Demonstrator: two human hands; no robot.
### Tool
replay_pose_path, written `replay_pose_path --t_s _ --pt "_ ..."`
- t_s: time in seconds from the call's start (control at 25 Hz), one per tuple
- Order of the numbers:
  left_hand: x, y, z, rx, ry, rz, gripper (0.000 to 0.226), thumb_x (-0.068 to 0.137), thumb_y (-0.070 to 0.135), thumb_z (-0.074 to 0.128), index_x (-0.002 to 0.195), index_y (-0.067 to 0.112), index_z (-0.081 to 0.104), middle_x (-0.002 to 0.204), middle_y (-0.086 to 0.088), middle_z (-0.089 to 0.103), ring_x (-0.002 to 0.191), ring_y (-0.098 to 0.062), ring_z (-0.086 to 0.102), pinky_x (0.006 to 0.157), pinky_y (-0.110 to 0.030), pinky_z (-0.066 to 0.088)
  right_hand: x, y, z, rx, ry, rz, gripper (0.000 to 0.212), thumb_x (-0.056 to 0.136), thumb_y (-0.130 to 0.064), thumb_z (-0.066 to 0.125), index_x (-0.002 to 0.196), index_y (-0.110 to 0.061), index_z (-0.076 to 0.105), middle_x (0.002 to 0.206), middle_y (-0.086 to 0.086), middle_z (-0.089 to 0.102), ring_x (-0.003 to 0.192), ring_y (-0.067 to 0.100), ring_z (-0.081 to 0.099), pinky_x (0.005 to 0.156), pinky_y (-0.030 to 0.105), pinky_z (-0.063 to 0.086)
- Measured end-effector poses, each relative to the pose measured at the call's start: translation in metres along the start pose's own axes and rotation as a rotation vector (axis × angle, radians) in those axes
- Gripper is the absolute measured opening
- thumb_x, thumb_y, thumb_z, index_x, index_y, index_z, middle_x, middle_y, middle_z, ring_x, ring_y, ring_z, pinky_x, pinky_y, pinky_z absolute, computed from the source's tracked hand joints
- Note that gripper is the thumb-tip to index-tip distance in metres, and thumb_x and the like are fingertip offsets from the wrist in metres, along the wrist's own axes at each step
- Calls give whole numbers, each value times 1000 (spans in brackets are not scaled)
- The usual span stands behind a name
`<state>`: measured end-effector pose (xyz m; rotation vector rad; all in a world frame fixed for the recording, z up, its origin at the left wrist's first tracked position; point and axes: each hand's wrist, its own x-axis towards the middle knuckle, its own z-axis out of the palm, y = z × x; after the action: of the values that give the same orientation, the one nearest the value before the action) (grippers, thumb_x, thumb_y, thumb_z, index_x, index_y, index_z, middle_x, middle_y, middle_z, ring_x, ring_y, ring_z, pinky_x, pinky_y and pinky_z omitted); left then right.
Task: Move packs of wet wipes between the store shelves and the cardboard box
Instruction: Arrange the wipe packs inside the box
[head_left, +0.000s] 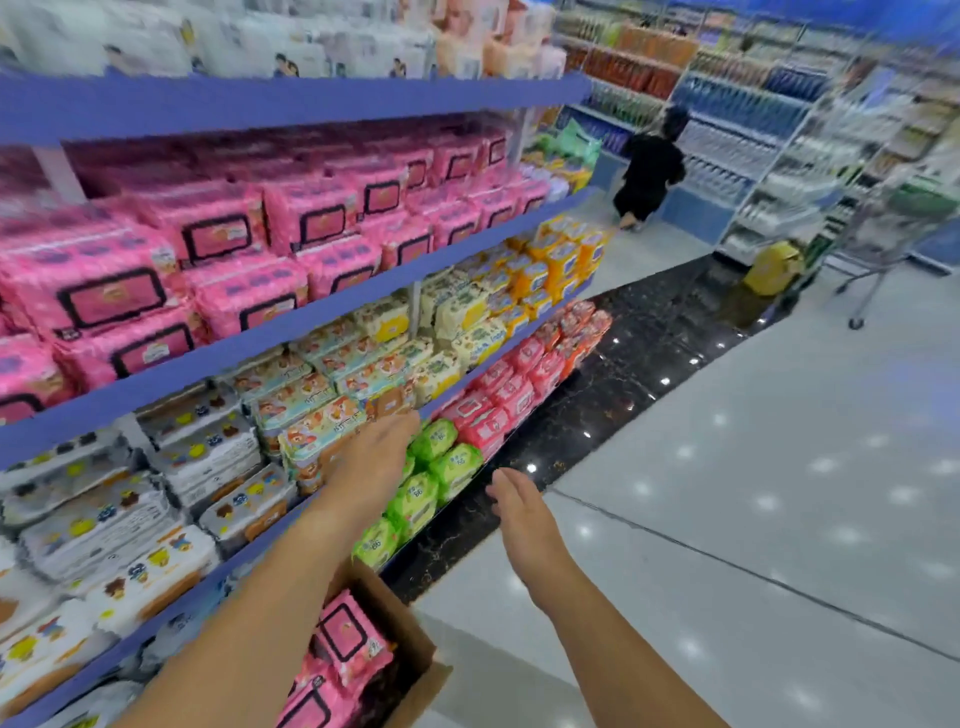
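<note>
Both hands are shown released, with nothing grasped. The left hand (375, 457) is stretched flat, fingers straight, toward the bear-printed packs (311, 431) on the middle tier of the store shelves (291, 332); whether the fingertips touch a pack cannot be told. Green packs (441, 462) lie just beside this hand, on the lowest tier. The right hand (519, 512) is held open and edge-on over the floor, apart from the shelving. Beneath the left forearm the cardboard box (415, 639) stands open, with pink packs of wet wipes (345, 636) inside, each marked by a black-framed lid. Matching pink shelf packs (223, 234) fill an upper tier. All print is blurred; the green packs carry a small blue round label, unreadable. A black floor strip (623, 374) borders the shelf base, and grey tiled floor (779, 519) lies open to the right. A shopping trolley (883, 249) and a person in black (649, 176) are seen well apart, down the aisle.
</note>
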<state>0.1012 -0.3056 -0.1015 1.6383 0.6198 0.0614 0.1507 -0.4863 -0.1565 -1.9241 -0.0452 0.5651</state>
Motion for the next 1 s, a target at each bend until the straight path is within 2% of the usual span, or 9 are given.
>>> replay_pose_path --t_s 0.08,0.24,0.36,0.6,0.72,0.8,0.84,0.92,1.0 --pt "-7 34 19 33 -38 84 42 102 59 41 128 32 60 137 14 54 129 -14 49 98 -37 36 -10 -21 -31 43 44 -38 56 98 -59 38 145 -29 42 142 -7 51 133 17 47 115 43 34" --pt "-41 92 63 42 -12 224 44 102 56 42 134 30 57 131 17 53 126 -10 48 104 -39 39 -28 -46 -93 109 84 -131 75 79 -75 38 141 -34 47 143 -10 52 132 15 47 116 46 35" --pt "-68 119 101 51 34 296 38 103 51 43 129 29 60 123 16 56 121 -9 51 106 -43 41 -40 -55 -143 131 68 -213 70 84 -72 38 140 -32 49 141 -11 53 132 14 48 115 46 36" --pt "-119 147 174 8 132 360 46 102 55 44 136 29 60 138 16 57 132 -8 50 114 -44 38 -59 -58 -242 88 23 -369 39 103 -52 36 128 -32 57 124 -14 61 119 8 55 108 40 43" --pt "-139 158 190 -5 230 379 31 103 52 44 118 37 67 126 20 62 117 -5 58 102 -37 45 -68 -68 -273 37 -33 -437 32 104 -47 37 122 -32 58 118 -15 61 115 7 56 99 32 43" --pt "-153 164 191 37 269 397 27 105 49 42 114 39 65 122 22 63 103 -6 61 86 -27 48 -71 -75 -284 -27 -65 -480 37 104 -49 37 130 -30 55 122 -16 59 119 7 53 100 31 41" --pt "-158 168 187 65 285 406 28 105 49 42 119 38 64 123 23 62 104 -7 61 83 -24 47 -72 -81 -287 -68 -82 -510 41 104 -51 37 135 -29 53 125 -18 57 120 6 51 101 31 40" --pt "-166 175 178 120 343 418 36 104 50 43 129 33 61 125 23 60 116 -5 57 91 -24 42 -75 -93 -293 -141 -118 -568 45 104 -52 35 141 -29 46 125 -22 51 119 1 46 99 26 36" --pt "-174 186 170 165 394 441 35 104 49 44 130 33 59 121 26 57 114 1 54 90 -22 38 -80 -109 -297 -166 -153 -612 45 104 -51 35 143 -31 44 123 -24 48 112 -5 45 92 19 35"
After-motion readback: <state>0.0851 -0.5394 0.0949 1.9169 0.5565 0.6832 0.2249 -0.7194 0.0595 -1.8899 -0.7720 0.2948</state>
